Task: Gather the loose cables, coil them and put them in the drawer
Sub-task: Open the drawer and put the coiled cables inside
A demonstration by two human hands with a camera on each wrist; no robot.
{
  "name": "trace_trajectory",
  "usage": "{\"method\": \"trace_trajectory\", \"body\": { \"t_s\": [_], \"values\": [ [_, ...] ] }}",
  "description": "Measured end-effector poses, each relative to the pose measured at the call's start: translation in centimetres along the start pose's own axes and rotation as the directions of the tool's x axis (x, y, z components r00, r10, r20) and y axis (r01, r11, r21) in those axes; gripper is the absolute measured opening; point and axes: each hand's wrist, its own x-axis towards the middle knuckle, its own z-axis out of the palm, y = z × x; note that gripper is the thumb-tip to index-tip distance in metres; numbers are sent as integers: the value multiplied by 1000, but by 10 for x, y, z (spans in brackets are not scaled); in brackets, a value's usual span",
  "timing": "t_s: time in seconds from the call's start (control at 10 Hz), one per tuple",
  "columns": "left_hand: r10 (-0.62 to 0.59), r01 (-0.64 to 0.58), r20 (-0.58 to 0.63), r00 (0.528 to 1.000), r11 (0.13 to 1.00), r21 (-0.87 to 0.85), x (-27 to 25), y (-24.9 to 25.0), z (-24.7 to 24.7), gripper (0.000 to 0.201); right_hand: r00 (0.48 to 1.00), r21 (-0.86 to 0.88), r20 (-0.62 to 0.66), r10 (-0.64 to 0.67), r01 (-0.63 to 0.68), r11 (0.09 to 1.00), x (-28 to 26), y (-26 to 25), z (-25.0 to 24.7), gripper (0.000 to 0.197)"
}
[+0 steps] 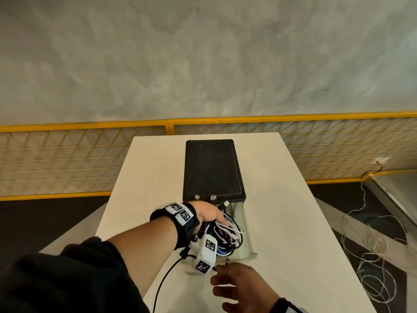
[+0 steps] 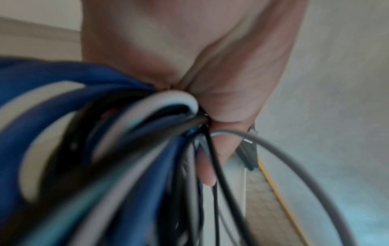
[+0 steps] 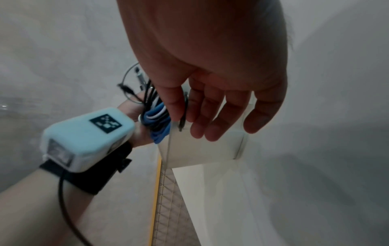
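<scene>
A black drawer unit stands on the white table, with its pale drawer pulled out toward me. My left hand grips a coiled bundle of blue, white and black cables and holds it inside the open drawer; several plug ends stick up behind the knuckles. The left wrist view shows the fingers curled round the bundle. My right hand hovers at the drawer front. In the right wrist view a black cable end runs between its thumb and index finger, seemingly pinched.
A yellow mesh fence runs behind the table. Loose thin white cables lie on the floor to the right. A black lead trails from the left wrist camera across the table's near edge.
</scene>
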Motion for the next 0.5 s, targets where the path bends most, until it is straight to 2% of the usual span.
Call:
{"method": "trace_trajectory", "body": {
  "t_s": [0.1,0.2,0.3,0.4,0.5],
  "values": [
    [18,-16,-72,997,999,36,12,4,8,19,1000,-30,21,-18,18,999,0,-5,-7,26],
    [142,-61,-299,944,963,264,32,4,9,32,999,-26,43,-30,32,999,-4,-9,-14,17],
    [163,36,-450,878,916,401,43,-1,14,54,999,0,48,-20,20,1000,-4,-4,-20,15],
    [138,104,-458,878,881,463,48,-6,21,54,999,39,54,-3,1,999,-4,3,-23,10],
    [87,98,-355,931,876,472,52,-8,24,53,998,35,69,-8,5,999,-5,6,-23,7]
  ]
}}
